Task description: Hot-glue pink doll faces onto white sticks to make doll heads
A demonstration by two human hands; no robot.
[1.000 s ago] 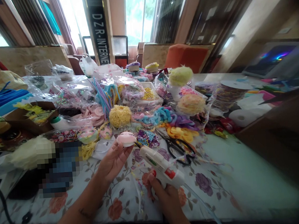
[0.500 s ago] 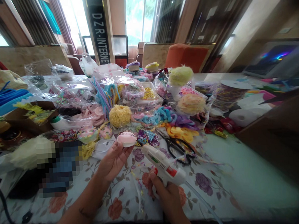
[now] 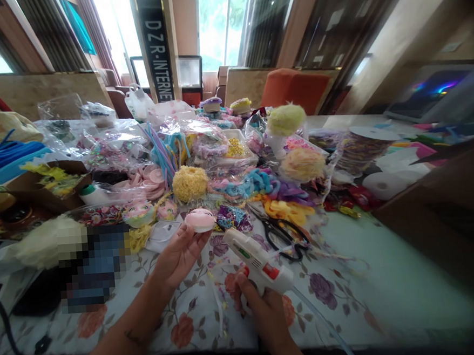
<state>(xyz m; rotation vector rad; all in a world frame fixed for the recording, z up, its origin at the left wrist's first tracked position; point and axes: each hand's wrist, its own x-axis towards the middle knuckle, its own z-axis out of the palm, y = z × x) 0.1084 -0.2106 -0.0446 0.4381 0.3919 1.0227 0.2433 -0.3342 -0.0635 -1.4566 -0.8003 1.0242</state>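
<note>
A small round pink piece with a white rim and a drawn face (image 3: 200, 220) is held up in the fingers of my left hand (image 3: 181, 257), palm turned upward. My right hand (image 3: 259, 300) is wrapped round the handle of a white glue gun (image 3: 259, 260) with red parts. The gun's nozzle points up and left, just right of the pink piece, and a small gap seems to lie between them. A pale cord (image 3: 322, 320) runs from the gun's rear to the lower right. Black-handled scissors (image 3: 283, 233) lie right of the gun.
Behind my hands are a yellow yarn ball (image 3: 190, 184), a colourful beaded packet (image 3: 234, 218), blue and orange yarn (image 3: 290, 210) and plastic bags. A cardboard box (image 3: 445, 201) stands at the right. A pale fluffy ball (image 3: 49, 242) lies left on the flowered cloth (image 3: 150, 335).
</note>
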